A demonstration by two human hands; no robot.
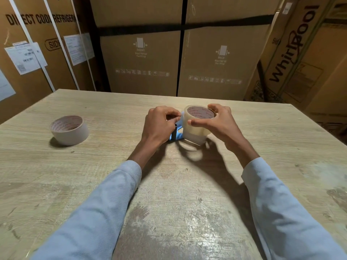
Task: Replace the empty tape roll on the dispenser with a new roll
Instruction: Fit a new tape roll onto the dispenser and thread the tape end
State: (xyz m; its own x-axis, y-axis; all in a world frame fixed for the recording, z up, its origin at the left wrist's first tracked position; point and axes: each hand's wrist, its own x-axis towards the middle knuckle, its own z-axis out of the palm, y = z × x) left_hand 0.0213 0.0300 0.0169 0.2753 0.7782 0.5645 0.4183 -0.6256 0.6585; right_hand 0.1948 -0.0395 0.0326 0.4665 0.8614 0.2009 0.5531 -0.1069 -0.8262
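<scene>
Wooden table [93, 175] | right hand [214, 121] grips tape roll [197, 122] | left hand [159, 122] pinches tape end

A table [93, 184] stands before stacked cartons [140, 53]. At its middle, the right hand [216, 121] holds a tape roll [197, 122]; the left hand [161, 122] is just left, over what may be the dispenser [175, 135]. A spent roll [69, 130] lies far left.
</scene>
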